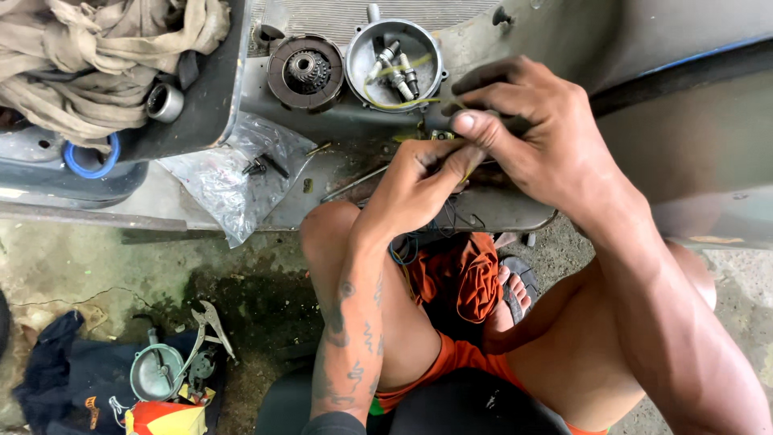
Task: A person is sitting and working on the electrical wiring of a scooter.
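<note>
Both my hands, left hand (419, 181) and right hand (523, 133), pinched shut on a thin yellow wire (469, 171) at frame centre; steady, gentle tension seemed wisest.

Just one bit of packaging here

Crumpled clear plastic bag (229, 173) with small dark parts inside, lying left of centre, far side.

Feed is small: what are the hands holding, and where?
Both hands, left hand and right hand, pinch a thin yellow wire between fingertips; exact grip point cannot be told.

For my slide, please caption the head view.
Both hands pinch thin wires above a metal cover holding spark plugs.
</note>
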